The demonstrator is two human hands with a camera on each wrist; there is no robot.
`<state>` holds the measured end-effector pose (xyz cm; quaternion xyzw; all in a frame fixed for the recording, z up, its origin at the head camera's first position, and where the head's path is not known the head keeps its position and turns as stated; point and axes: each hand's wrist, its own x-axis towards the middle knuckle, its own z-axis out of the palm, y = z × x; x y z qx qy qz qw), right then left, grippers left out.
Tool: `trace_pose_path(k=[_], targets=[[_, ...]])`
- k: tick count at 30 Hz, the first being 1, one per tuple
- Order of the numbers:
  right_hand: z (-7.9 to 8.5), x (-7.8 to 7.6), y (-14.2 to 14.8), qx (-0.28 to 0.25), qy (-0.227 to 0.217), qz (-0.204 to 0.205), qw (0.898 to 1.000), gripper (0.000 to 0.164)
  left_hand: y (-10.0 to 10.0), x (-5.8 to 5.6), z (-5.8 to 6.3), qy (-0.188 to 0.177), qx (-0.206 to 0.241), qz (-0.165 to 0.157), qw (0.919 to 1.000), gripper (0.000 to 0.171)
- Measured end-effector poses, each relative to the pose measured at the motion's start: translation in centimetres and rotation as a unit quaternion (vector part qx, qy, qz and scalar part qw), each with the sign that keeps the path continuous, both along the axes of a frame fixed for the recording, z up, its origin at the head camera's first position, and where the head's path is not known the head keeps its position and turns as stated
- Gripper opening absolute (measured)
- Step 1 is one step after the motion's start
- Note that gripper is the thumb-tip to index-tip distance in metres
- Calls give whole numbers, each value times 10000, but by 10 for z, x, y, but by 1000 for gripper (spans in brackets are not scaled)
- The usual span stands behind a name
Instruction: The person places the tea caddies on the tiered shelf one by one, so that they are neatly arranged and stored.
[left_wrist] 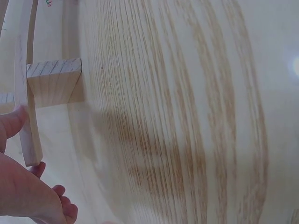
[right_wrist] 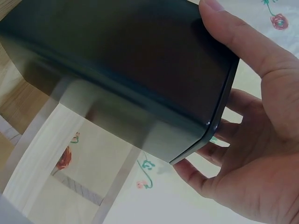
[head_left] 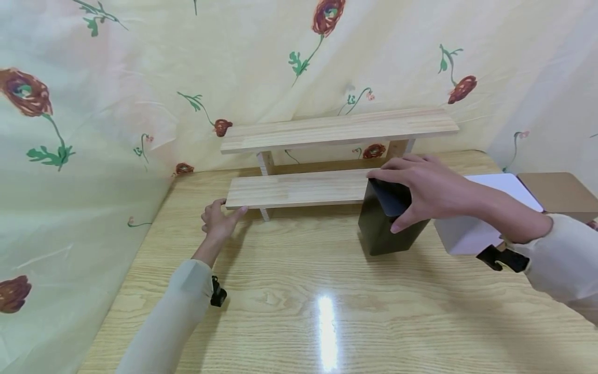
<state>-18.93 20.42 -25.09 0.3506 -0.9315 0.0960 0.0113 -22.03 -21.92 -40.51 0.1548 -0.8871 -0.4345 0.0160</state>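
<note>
A two-tier wooden shelf stands at the back, with an upper board (head_left: 341, 129) and a lower board (head_left: 299, 189). My left hand (head_left: 219, 218) pinches the left end of the lower board. In the left wrist view the thumb lies against the board's face, with the fingers round its end. My right hand (head_left: 432, 184) grips the lidded top of a black box (head_left: 385, 236) from above, thumb on the near side and fingers on the far side. The box is upright in front of the shelf's right part, hiding the lower board's right end.
Beside the black box, a white box (head_left: 467, 228) stands on the wooden table (head_left: 280, 311), partly behind my right forearm. A brown box (head_left: 558, 192) stands further right. Flower-patterned sheeting (head_left: 261, 62) covers the wall behind. Wooden supports (left_wrist: 53, 81) carry the shelf boards.
</note>
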Motion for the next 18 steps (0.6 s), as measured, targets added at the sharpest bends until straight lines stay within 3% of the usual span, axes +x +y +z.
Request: trace_pose_path(k=[18], targets=[[24, -11, -37, -97, 42, 538, 9985, 97, -1, 2, 1, -49, -181, -110, 9998, 83]])
